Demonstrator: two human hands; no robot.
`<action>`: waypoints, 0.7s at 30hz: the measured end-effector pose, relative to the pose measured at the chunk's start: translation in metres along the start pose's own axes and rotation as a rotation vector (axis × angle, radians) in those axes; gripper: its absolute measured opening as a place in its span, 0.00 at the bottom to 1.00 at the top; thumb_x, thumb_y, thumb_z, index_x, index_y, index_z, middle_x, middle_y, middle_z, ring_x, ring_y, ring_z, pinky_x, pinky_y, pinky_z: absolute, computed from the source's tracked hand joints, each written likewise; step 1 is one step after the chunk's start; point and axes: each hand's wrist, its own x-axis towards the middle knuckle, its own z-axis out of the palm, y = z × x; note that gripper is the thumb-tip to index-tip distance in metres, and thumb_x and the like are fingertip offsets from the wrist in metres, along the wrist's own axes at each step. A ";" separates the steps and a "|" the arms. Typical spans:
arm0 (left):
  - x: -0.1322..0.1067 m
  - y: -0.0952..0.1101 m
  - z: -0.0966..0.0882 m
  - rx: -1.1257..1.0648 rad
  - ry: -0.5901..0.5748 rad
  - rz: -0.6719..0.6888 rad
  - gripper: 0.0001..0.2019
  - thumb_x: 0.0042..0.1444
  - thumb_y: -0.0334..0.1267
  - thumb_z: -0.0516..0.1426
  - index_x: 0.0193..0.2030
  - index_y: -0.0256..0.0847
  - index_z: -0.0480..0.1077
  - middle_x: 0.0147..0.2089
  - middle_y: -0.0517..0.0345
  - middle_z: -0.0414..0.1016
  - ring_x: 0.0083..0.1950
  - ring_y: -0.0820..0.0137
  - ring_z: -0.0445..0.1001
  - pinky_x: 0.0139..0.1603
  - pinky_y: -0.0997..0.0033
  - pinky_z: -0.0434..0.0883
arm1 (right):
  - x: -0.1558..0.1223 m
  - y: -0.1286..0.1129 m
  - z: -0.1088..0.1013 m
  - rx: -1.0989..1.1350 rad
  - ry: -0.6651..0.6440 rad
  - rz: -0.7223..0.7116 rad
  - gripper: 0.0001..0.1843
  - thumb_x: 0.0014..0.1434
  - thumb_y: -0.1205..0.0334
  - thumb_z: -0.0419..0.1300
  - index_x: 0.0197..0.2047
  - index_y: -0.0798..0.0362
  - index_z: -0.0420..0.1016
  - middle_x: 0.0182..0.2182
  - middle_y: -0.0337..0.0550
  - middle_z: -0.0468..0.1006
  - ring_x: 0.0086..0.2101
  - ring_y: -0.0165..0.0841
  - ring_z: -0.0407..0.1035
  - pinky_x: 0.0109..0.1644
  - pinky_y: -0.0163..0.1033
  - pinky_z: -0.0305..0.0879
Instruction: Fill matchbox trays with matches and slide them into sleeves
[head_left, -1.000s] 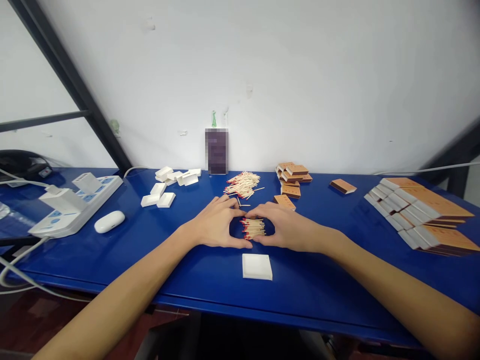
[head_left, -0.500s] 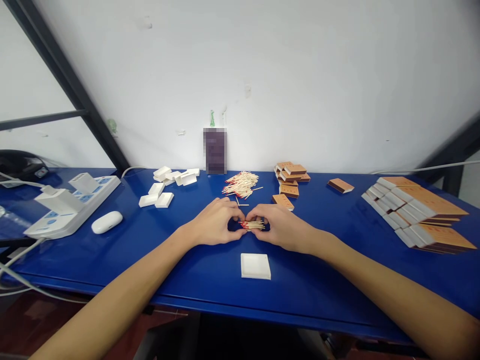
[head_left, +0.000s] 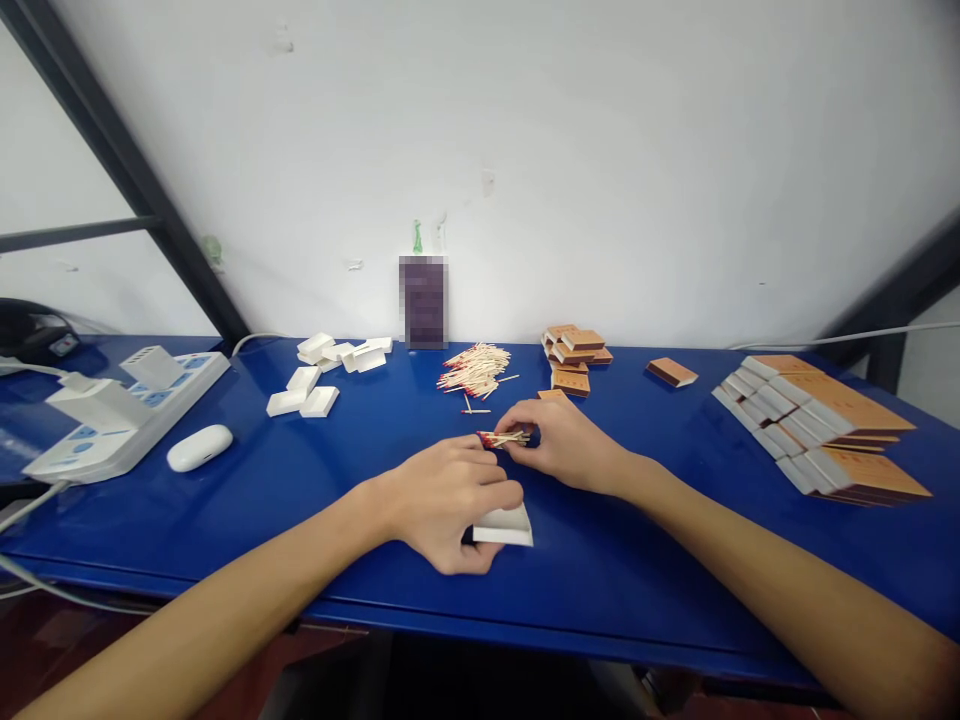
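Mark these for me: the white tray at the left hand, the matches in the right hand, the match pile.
White tray (head_left: 505, 523): head view, its uncovered part.
Held matches (head_left: 505, 438): head view, middle of the bunch.
Match pile (head_left: 474, 370): head view, middle of the heap.

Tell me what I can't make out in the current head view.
All in the head view:
- White tray: its left end, hidden by the left hand.
- Match bundle: the count; matches overlap and the right hand covers part.
- Dark rectangle: details, lost to pixelation.
- Stacked matchboxes: print too small to read.
- Black object: cut off by the left edge.
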 end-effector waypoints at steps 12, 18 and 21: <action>-0.010 -0.022 -0.008 -0.160 -0.081 -0.237 0.21 0.49 0.54 0.62 0.43 0.40 0.70 0.37 0.57 0.74 0.37 0.66 0.71 0.42 0.65 0.63 | -0.001 -0.003 -0.026 0.137 0.000 0.113 0.07 0.58 0.62 0.61 0.37 0.53 0.80 0.34 0.42 0.83 0.33 0.33 0.74 0.37 0.39 0.68; -0.010 -0.024 -0.008 -0.152 -0.058 -0.215 0.19 0.49 0.54 0.63 0.36 0.40 0.73 0.33 0.57 0.74 0.35 0.68 0.71 0.40 0.66 0.62 | -0.005 -0.004 -0.035 0.231 -0.146 0.100 0.08 0.57 0.58 0.62 0.38 0.51 0.80 0.34 0.41 0.82 0.34 0.33 0.75 0.40 0.39 0.70; -0.011 -0.028 -0.006 -0.178 -0.019 -0.210 0.21 0.49 0.58 0.63 0.35 0.40 0.75 0.31 0.58 0.74 0.34 0.69 0.71 0.39 0.66 0.62 | -0.006 -0.008 -0.038 0.304 -0.220 0.099 0.12 0.57 0.53 0.63 0.39 0.51 0.81 0.36 0.41 0.82 0.37 0.34 0.75 0.42 0.40 0.71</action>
